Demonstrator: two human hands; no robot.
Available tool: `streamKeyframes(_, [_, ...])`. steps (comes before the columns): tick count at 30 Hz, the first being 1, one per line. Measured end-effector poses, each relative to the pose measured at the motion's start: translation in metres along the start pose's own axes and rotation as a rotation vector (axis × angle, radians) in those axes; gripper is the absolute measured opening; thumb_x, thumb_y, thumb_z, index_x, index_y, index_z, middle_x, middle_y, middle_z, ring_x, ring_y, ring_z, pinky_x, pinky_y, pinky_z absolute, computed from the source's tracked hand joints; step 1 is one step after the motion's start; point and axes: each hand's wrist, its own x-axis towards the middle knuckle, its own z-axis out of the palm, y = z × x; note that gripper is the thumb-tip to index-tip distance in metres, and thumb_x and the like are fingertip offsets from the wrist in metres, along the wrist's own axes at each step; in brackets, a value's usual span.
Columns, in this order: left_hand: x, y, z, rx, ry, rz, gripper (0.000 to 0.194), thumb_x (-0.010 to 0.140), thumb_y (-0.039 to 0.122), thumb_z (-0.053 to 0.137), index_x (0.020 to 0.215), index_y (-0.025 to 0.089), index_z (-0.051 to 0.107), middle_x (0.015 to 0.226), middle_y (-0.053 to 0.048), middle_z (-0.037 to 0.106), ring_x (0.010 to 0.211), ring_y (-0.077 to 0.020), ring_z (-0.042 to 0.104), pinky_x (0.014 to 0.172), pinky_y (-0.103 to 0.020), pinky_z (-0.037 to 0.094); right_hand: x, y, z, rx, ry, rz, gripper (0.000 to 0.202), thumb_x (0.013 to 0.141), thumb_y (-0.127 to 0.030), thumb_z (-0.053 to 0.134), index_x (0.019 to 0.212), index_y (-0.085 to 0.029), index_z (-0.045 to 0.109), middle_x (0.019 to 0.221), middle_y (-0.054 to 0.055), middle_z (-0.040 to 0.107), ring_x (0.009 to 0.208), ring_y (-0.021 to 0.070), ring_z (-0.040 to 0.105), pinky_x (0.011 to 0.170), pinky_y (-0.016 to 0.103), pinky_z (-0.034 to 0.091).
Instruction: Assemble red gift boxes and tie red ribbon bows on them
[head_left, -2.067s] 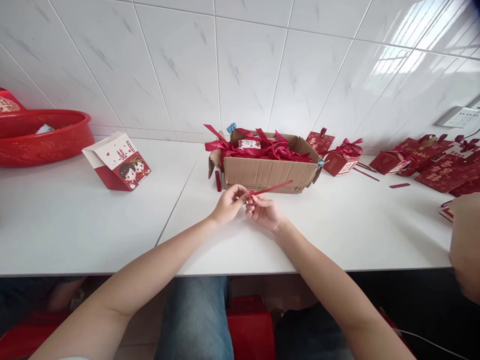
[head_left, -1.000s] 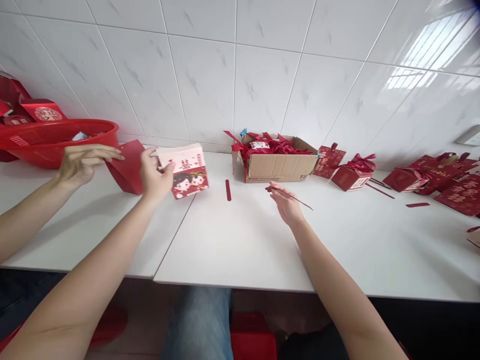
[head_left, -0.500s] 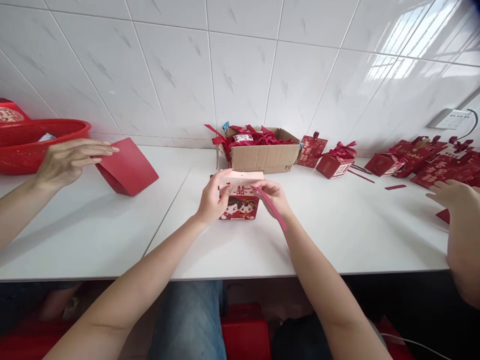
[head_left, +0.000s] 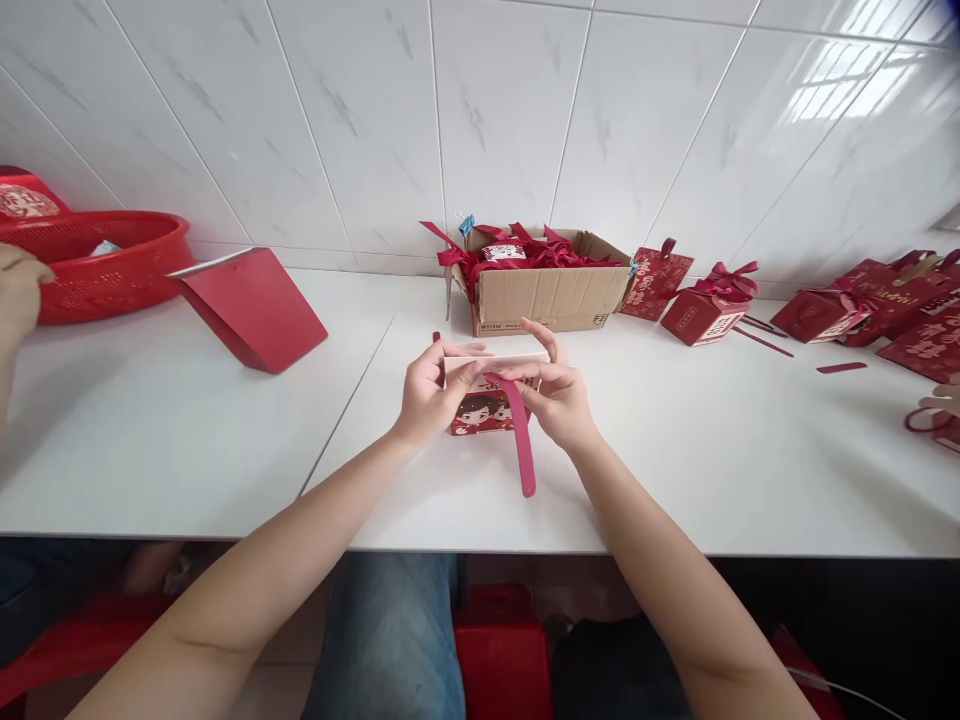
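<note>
Head view: left hand (head_left: pixel 427 392) and right hand (head_left: pixel 559 400) gripped small pink-and-red cardboard gift box (head_left: pixel 484 408), fingers pinching flat red ribbon strip (head_left: pixel 520 440) at its top; fixing looked underway, needing steady pressure.

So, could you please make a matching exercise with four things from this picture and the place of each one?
Things:
1. small printed box
2. red strip
3. cardboard carton
4. red basket

Places:
A. far left of the table
B. against the wall, behind both hands
C. between the left hand and right hand
D. hanging down the small box's front

Pairs: 1-C, 2-D, 3-B, 4-A
</note>
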Motion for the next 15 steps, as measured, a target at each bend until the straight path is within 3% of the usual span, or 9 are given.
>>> streamKeyframes(6, [-0.007, 0.001, 0.005, -0.096, -0.046, -0.014, 0.026, 0.086, 0.040, 0.062, 0.081, 0.020, 0.046, 0.105, -0.010, 0.072, 0.106, -0.0238, 0.065, 0.098, -0.044, 0.045, -0.002, -0.004, -0.001, -0.048, 0.014, 0.019, 0.005, 0.079, -0.033, 0.070, 0.079, -0.032, 0.075, 0.140, -0.002, 0.045, 0.140, 0.0303, 0.027, 0.105, 0.051, 0.037])
streamKeyframes(10, [-0.010, 0.000, 0.004, -0.101, -0.071, 0.012, 0.019, 0.089, 0.036, 0.058, 0.084, 0.021, 0.047, 0.098, -0.008, 0.073, 0.104, -0.0224, 0.065, 0.097, -0.043, 0.045, -0.002, -0.006, 0.000, 0.008, -0.019, 0.080, 0.004, 0.077, -0.032, 0.071, 0.078, -0.032, 0.075, 0.142, -0.003, 0.042, 0.136, 0.0324, 0.034, 0.104, 0.053, 0.037])
streamKeyframes(15, [-0.012, -0.001, 0.003, -0.084, -0.081, 0.066, 0.016, 0.090, 0.035, 0.057, 0.088, 0.020, 0.051, 0.099, -0.008, 0.071, 0.098, -0.0214, 0.067, 0.094, -0.042, 0.047, -0.004, -0.006, -0.001, -0.100, -0.003, 0.008, 0.006, 0.078, -0.029, 0.071, 0.079, -0.033, 0.075, 0.137, -0.003, 0.048, 0.135, 0.0297, 0.036, 0.107, 0.052, 0.030])
